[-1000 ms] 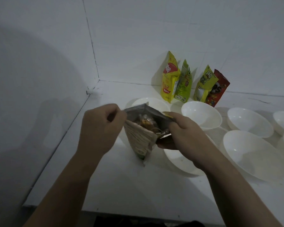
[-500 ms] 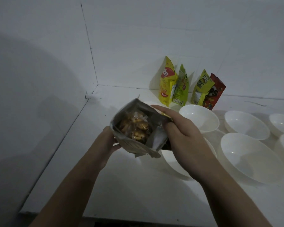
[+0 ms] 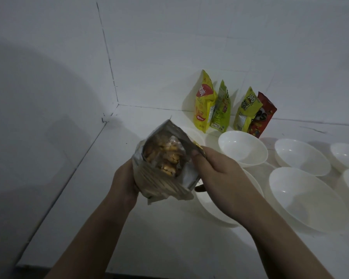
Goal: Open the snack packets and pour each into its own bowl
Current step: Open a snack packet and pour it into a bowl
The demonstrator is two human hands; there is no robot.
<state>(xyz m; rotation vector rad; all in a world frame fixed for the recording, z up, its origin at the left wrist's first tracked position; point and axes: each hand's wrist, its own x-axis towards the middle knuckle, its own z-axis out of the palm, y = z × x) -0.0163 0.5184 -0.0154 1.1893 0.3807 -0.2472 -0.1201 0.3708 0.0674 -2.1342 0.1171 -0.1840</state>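
Observation:
An opened snack packet [image 3: 165,178], silver inside with orange-brown pieces showing, is tilted with its mouth facing me. My left hand [image 3: 124,181] grips its lower left side from behind. My right hand [image 3: 212,168] pinches its right edge. The packet hangs over the left rim of a white bowl [image 3: 214,210], which my right hand partly hides. Against the back wall stand unopened packets: a yellow one [image 3: 204,103], a green one [image 3: 222,109], a yellow-green one [image 3: 247,111] and a red one [image 3: 263,117].
More white bowls sit on the white counter: one behind [image 3: 243,148], one at right front [image 3: 304,198], another further back [image 3: 301,157], and two cut off at the right edge. A bowl rim [image 3: 191,133] peeks from behind the packet. Tiled walls close the left and back.
The packet's mouth has been pulled wide open and tipped toward me. My left hand has shifted from the top edge down to the packet's lower side.

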